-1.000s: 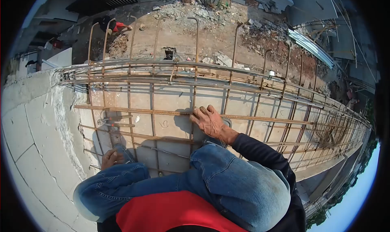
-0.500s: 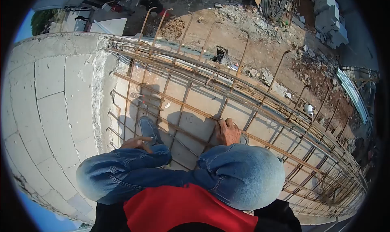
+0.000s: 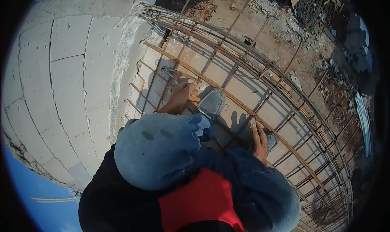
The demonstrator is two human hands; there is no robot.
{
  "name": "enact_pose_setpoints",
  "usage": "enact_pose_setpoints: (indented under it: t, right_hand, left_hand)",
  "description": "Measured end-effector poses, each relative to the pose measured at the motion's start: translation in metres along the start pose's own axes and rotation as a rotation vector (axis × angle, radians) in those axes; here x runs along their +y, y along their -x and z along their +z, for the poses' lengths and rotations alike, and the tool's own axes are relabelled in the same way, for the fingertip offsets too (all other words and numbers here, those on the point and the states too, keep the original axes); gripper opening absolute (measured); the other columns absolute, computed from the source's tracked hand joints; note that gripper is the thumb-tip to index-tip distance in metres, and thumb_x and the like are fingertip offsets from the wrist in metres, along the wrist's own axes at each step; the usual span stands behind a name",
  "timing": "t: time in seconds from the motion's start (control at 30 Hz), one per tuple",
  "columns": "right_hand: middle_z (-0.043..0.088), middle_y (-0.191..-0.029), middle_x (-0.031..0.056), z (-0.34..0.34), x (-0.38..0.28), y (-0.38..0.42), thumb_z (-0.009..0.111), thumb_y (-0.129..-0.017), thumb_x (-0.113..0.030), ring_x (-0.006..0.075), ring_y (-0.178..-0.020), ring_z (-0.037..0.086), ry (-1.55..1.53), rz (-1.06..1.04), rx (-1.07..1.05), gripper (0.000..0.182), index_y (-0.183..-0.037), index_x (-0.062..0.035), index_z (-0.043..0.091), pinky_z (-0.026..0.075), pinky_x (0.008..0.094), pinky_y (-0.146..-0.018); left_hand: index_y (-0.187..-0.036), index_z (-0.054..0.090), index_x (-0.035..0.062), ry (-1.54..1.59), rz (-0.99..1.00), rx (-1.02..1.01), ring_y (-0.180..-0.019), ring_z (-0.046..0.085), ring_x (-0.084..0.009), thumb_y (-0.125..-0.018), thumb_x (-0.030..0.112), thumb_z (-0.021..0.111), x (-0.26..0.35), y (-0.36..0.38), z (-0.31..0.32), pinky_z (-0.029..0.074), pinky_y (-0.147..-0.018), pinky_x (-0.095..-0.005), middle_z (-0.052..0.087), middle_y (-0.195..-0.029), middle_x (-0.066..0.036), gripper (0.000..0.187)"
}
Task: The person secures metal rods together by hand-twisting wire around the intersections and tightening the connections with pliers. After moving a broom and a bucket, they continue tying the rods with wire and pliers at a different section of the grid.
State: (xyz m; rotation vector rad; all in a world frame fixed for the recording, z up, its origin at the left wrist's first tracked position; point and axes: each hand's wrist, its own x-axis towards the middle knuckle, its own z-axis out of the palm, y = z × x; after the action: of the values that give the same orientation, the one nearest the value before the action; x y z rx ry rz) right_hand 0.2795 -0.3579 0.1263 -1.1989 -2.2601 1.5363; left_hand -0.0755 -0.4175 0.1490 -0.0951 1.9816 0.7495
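Observation:
My left hand (image 3: 183,97) is beside my left shoe (image 3: 211,104), its fingers curled; whatever may be in them is too small to make out. Just beyond it, a pair of pincers (image 3: 165,69) lies on the rebar grid, with its handles toward the hand. My right hand (image 3: 260,142) has its fingers stretched out, with the tips close to a long ribbed rebar (image 3: 243,107). My right shoe (image 3: 272,142) is partly hidden behind that hand. Under the grid is a pale flat panel (image 3: 199,63).
A grey block wall (image 3: 67,79) with a rough concrete edge (image 3: 122,61) rises at left. Bundled rebars (image 3: 260,65) curve along the right side, with hooked bars (image 3: 298,49) sticking out. Below are rubble (image 3: 280,27), coiled bars (image 3: 313,8) and metal sheets (image 3: 362,122).
The view has shifted, turned toward the left. My left hand has moved forward past the knee, toward the pincers. My right hand has let go of the rebar and its fingers have straightened.

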Motion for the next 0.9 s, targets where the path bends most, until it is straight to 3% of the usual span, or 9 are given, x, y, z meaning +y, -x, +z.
enact_pose_setpoints:
  t: [0.07,0.17,0.23,0.37,0.47,0.53,0.63,0.83,0.9]
  right_hand:
    - [0.051,-0.134,0.0142,-0.014,0.006,0.025,0.058,-0.081,-0.020,0.0343,-0.123,0.046,0.161,-0.048,-0.137,0.053,-0.132,-0.0108,0.052,0.036,0.0477,-0.102]
    - [0.054,-0.129,0.0122,-0.023,0.062,0.086,0.062,-0.078,-0.021,0.0325,-0.120,0.048,0.436,0.045,-0.222,0.049,-0.126,-0.0126,0.057,0.037,0.0485,-0.100]
    - [0.056,-0.123,0.0131,-0.049,0.079,0.111,0.059,-0.083,-0.013,0.0341,-0.115,0.051,0.451,0.089,-0.157,0.039,-0.122,-0.0092,0.059,0.040,0.0489,-0.096]
    - [0.062,-0.112,0.0158,-0.120,0.103,0.104,0.054,-0.094,-0.007,0.0281,-0.089,0.063,0.441,0.450,0.490,0.025,-0.117,-0.0027,0.061,0.052,0.0369,-0.077]
    - [0.066,-0.112,0.0097,-0.154,0.055,0.029,0.055,-0.096,-0.013,0.0180,-0.087,0.063,0.325,0.378,0.807,0.027,-0.120,-0.0042,0.062,0.051,0.0308,-0.075]
    - [0.066,-0.110,0.0085,-0.155,0.011,-0.025,0.058,-0.096,-0.020,0.0150,-0.091,0.062,0.222,0.228,0.754,0.031,-0.123,-0.0040,0.060,0.050,0.0297,-0.081]
    - [0.066,-0.109,0.0132,-0.126,-0.067,-0.095,0.060,-0.095,-0.030,0.0178,-0.093,0.064,-0.160,0.051,0.393,0.043,-0.127,-0.0013,0.055,0.052,0.0324,-0.083]
    - [0.060,-0.116,0.0222,-0.044,-0.107,-0.152,0.064,-0.090,-0.034,0.0297,-0.095,0.062,-0.131,-0.344,-0.130,0.062,-0.139,-0.0033,0.042,0.051,0.0395,-0.081]
    - [0.057,-0.098,0.0196,-0.073,-0.125,-0.142,0.062,-0.085,-0.020,0.0315,-0.087,0.057,-0.153,-0.076,-0.230,0.063,-0.142,-0.0062,0.039,0.047,0.0439,-0.075]
  left_hand:
    - [-0.107,0.055,0.0002,0.033,0.031,0.291,-0.071,0.067,-0.0260,-0.091,0.044,0.061,-0.015,-0.041,-0.022,0.056,-0.052,-0.0344,0.062,-0.087,-0.016,0.047]
    - [-0.086,0.054,-0.0022,0.064,0.054,0.337,-0.050,0.060,-0.0192,-0.088,0.041,0.068,-0.011,-0.070,-0.036,0.045,-0.039,-0.0313,0.059,-0.067,-0.011,0.046]
    - [-0.094,0.055,-0.0058,0.045,0.043,0.364,-0.052,0.062,-0.0236,-0.083,0.046,0.071,-0.028,-0.095,-0.055,0.049,-0.040,-0.0330,0.060,-0.073,-0.017,0.056]
    - [-0.109,0.058,-0.0043,0.037,0.063,0.438,-0.066,0.066,-0.0283,-0.076,0.045,0.077,-0.021,-0.107,-0.053,0.056,-0.054,-0.0365,0.063,-0.096,-0.019,0.062]
    - [-0.114,0.052,-0.0032,0.102,0.015,0.461,-0.094,0.062,-0.0269,-0.075,0.034,0.079,-0.038,-0.134,-0.068,0.057,-0.069,-0.0405,0.058,-0.110,-0.016,0.060]
    - [-0.122,0.042,-0.0031,0.326,0.148,0.194,-0.098,0.060,-0.0277,-0.078,0.028,0.077,-0.041,-0.116,-0.079,0.057,-0.072,-0.0424,0.057,-0.111,-0.016,0.064]
    - [-0.129,0.030,-0.0029,0.122,0.367,0.490,-0.101,0.060,-0.0265,-0.082,0.021,0.075,-0.014,-0.069,-0.052,0.057,-0.073,-0.0394,0.056,-0.111,-0.018,0.069]
    - [-0.129,0.031,-0.0027,0.185,0.791,-0.403,-0.091,0.062,-0.0208,-0.081,0.028,0.078,0.083,0.043,0.069,0.056,-0.072,-0.0309,0.058,-0.106,-0.015,0.073]
    - [-0.120,0.045,-0.0014,0.101,0.882,-0.576,-0.086,0.062,-0.0184,-0.084,0.034,0.074,0.083,0.046,0.101,0.054,-0.069,-0.0301,0.060,-0.101,-0.011,0.059]
